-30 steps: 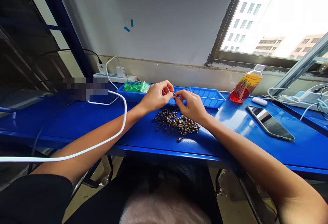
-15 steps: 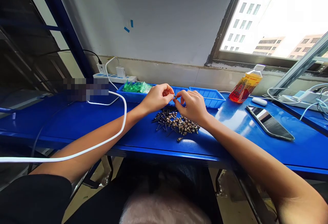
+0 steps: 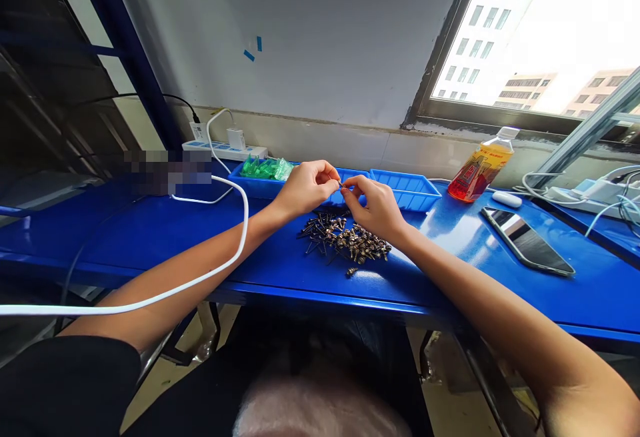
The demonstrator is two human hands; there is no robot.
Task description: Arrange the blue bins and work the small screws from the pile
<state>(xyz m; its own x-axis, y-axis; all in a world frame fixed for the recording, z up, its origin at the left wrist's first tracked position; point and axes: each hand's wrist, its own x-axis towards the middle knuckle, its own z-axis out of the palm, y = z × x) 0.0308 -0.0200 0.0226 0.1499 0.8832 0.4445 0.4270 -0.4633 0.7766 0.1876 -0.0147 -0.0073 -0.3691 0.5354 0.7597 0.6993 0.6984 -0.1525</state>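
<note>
Above the counter (image 3: 270, 250), small metal piece (image 3: 341, 184): probably light, stiff, slippery; best pinched at its ends.
Left hand (image 3: 307, 188): narrow grip on it.
Right hand (image 3: 376, 206): likewise narrow.

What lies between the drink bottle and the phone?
In the head view, a small white rounded object lies between the bottle and the phone, on the blue table.
</note>
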